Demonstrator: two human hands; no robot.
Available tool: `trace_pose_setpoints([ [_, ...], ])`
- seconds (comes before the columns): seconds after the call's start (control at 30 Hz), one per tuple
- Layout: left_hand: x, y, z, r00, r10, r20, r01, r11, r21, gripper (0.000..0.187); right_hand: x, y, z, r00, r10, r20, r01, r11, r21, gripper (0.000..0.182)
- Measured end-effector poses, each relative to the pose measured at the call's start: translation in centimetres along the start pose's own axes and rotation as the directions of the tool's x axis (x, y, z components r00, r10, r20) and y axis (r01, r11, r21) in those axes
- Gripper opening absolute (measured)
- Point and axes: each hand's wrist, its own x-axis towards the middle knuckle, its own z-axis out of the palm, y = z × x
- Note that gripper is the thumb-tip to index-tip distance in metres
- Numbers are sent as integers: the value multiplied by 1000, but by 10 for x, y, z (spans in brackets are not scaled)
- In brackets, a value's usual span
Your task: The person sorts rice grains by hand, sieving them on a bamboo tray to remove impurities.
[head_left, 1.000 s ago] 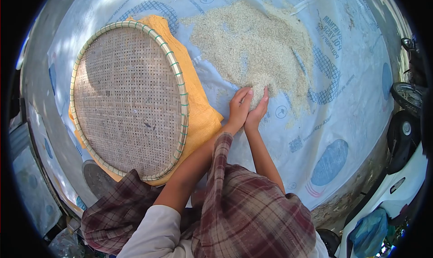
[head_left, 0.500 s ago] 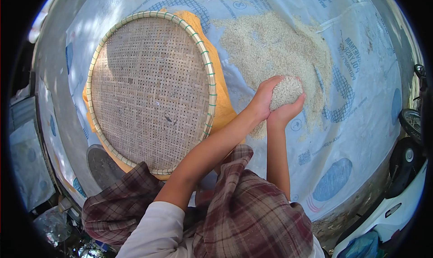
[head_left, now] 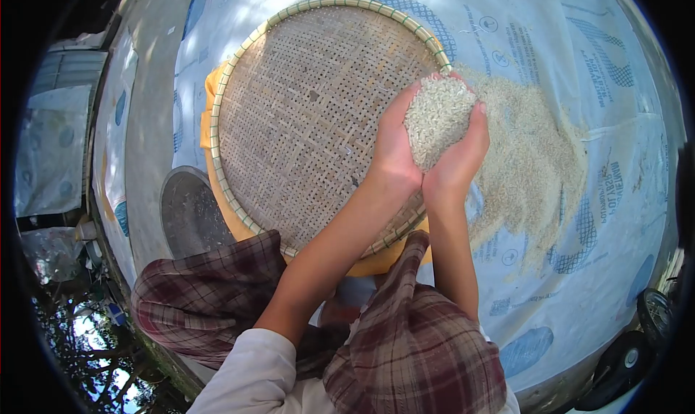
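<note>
My left hand (head_left: 396,142) and my right hand (head_left: 463,153) are cupped together, wrists touching, around a heap of pale grain (head_left: 440,117). The heap is held up over the right edge of a round woven bamboo tray (head_left: 289,117), whose pale rim is bound with green ties. Only bare weave shows inside the tray. Beneath it lies an orange-yellow sack (head_left: 210,113). More grain (head_left: 536,161) is spread on the printed sheet to the right of my hands.
A light blue printed sheet (head_left: 630,189) covers the ground. A dark round basin (head_left: 192,211) stands at the tray's lower left. My knees, under plaid cloth (head_left: 427,341), are close below the tray. A wheel (head_left: 654,316) shows at the right edge.
Both hands have risen from over the spread grain with the heap between them and are now at the tray's right edge. The view has shifted, so the tray appears further right.
</note>
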Motion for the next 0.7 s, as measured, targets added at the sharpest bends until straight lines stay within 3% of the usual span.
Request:
trace_pose_setpoints([
  [0.03,-5,10,-5,988,121,-91,-114,991,77,29,-5,9,9,993,121,-1,-121,992,-34,44],
  [0.07,-10,19,-10,985,136,-102,-130,989,70,29,-8,17,15,970,241,-7,-241,968,-70,43],
  [0.1,-16,26,-15,954,240,-182,-213,965,156,30,-11,26,17,966,258,1,-257,963,-78,43],
  [0.17,-25,43,-31,886,371,-277,-301,916,265,31,-13,44,20,956,236,176,-183,945,-272,41],
  [0.2,-29,50,-39,881,376,-286,-304,915,264,31,-14,50,20,953,246,178,-192,942,-276,41],
  [0.27,-36,62,-46,764,517,-386,-373,842,390,30,-13,55,22,950,230,212,-150,930,-337,41],
  [0.33,-44,76,-54,723,569,-391,-387,804,452,29,-18,45,25,951,191,243,-90,923,-374,41],
  [0.4,-54,90,-61,663,684,-303,-372,653,660,28,-18,43,23,949,153,277,-28,912,-409,41],
  [0.43,-57,96,-60,657,689,-306,-376,651,660,28,-15,47,21,950,76,302,70,894,-443,40],
  [0.47,-61,102,-58,599,774,-206,-317,465,827,28,-13,49,20,944,-1,330,166,866,-472,40],
  [0.5,-64,108,-57,552,830,-85,-233,252,939,28,-13,49,18,942,4,335,164,866,-472,40],
  [0.53,-66,115,-60,549,831,-90,-232,255,939,28,-14,43,17,923,-37,384,246,823,-512,41],
  [0.57,-67,122,-64,526,849,57,-158,31,987,28,-16,39,14,898,-75,433,328,771,-546,41],
  [0.6,-67,125,-66,516,831,207,-78,-195,978,29,-16,36,10,898,-74,433,328,768,-550,41],
  [0.63,-66,122,-65,516,832,204,-77,-192,978,29,-18,34,6,883,-114,456,392,715,-579,42],
  [0.7,-66,116,-61,535,760,369,151,-516,843,31,-20,29,-1,862,-148,485,451,661,-600,42],
])
